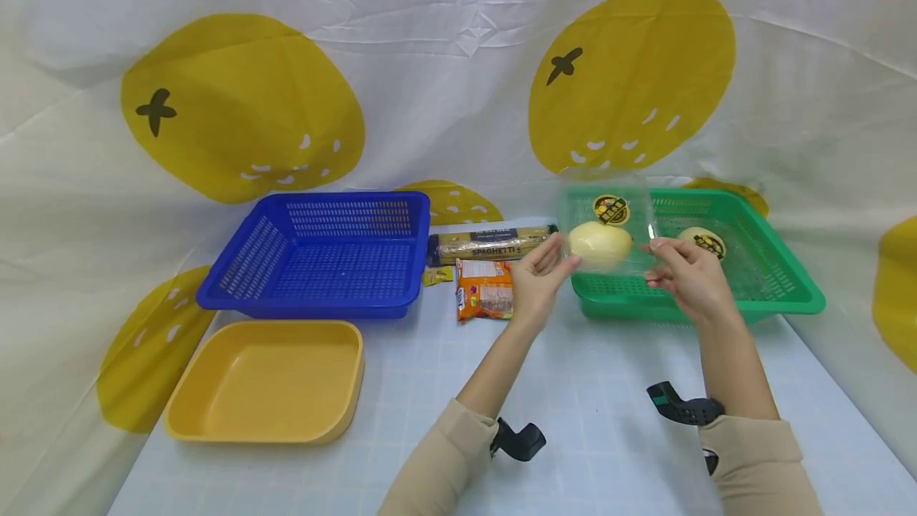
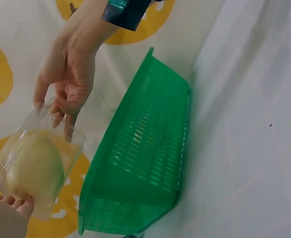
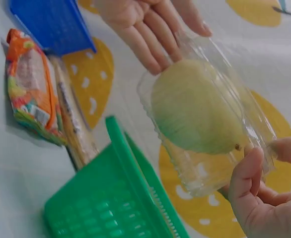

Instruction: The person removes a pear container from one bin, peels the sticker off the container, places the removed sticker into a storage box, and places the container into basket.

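Observation:
A clear plastic box point(image 3: 195, 184) with a pale yellow, mango-like fruit point(image 3: 197, 106) inside is held up between both hands, above the green basket's point(image 1: 795, 293) left part. My left hand point(image 1: 536, 281) grips the box's left side, thumb on one face and fingers behind it. On the opposite side, my right hand point(image 1: 691, 277) pinches the box edge between thumb and fingers. A round dark-and-yellow sticker point(image 1: 611, 210) shows on the box in the head view. Another pale fruit point(image 1: 702, 242) with a similar sticker lies in the green basket.
Left of the hands stand a blue basket point(image 1: 315, 261) and a yellow tray point(image 1: 265, 381). Between the baskets lie a spaghetti pack point(image 1: 494, 245), an orange snack bag point(image 1: 484, 290) and a small yellow-green packet point(image 1: 438, 275). A fruit-print cloth point(image 1: 444, 102) hangs behind.

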The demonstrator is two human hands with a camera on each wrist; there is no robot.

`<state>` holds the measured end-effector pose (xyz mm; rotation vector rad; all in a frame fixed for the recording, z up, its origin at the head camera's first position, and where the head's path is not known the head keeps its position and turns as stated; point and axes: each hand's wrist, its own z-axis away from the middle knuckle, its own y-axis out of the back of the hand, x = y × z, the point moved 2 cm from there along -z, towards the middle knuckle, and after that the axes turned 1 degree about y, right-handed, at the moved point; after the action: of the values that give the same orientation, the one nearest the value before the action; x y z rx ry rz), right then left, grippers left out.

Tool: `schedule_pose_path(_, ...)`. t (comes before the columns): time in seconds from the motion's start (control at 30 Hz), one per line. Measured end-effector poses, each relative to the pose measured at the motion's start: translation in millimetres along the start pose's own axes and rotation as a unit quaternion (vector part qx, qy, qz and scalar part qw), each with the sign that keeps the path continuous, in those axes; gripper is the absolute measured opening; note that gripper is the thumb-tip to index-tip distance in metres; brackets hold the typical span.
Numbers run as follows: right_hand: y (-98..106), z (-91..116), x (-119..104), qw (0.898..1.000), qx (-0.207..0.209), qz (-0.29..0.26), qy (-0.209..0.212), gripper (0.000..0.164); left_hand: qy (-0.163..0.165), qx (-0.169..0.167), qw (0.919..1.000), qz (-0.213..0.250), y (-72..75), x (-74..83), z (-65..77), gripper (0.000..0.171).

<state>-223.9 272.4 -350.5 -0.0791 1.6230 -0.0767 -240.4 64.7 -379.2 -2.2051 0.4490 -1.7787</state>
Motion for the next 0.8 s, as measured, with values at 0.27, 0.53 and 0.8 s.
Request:
schedule_pose_path(0.27, -24.6, 10.4, 12.0, 1.000, 0.015, 0.001, -0.019, 0.041, 0.004, 0.009, 0.9999, 0.013, 21.5, 6.6, 12.1, 0.048)
schedule_pose_path(0.53, -51.2, 18.7, 24.5, 0.999, 0.015, 0.040, -0.016, 0.035, 0.028, 0.011, 0.9994, 0.019, 55.2, 11.2, 25.9, 0.047)
schedule_pose_path(0.8, -74.9, 29.0, 38.2, 0.995, 0.009, 0.092, -0.032, 0.045, 0.036, 0.018, 0.9991, 0.015, 84.4, 16.8, 45.3, 0.050)
